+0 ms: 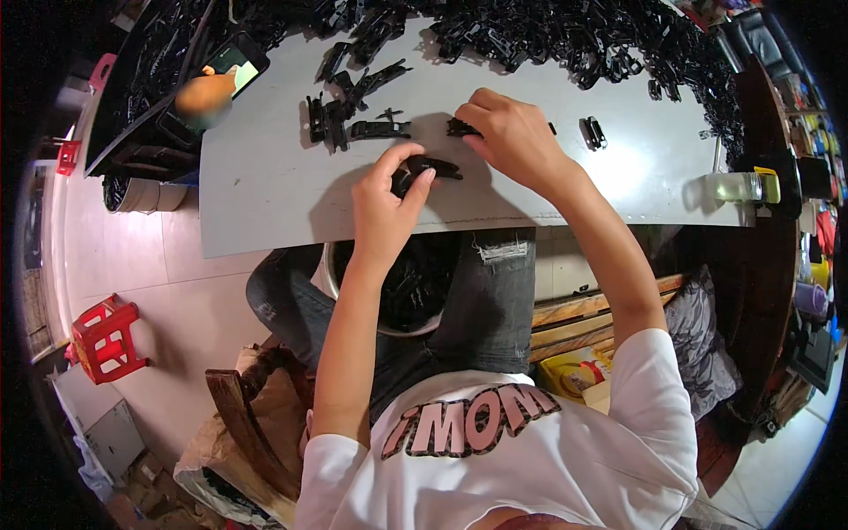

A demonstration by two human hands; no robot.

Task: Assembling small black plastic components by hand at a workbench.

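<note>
My left hand [385,196] pinches a curved, pointed black plastic piece [446,168] between thumb and fingers, just above the grey tabletop [274,190]. Farther forward and to the right, my right hand [519,141] is closed with its fingertips on a small black plastic part [458,128] at table level. The palm and fingers cover much of that part. Left of it lies a long black clip-like part [380,130], with a thin cross-shaped bit beside it. One more black part [593,132] rests alone to the right of my right hand.
Black plastic parts form a large heap [530,35] along the table's far side. A phone [240,71] stands at the left. At the right edge lies a clear jar [735,186]. Below the table edge, a basin [331,269] of black pieces sits between my legs.
</note>
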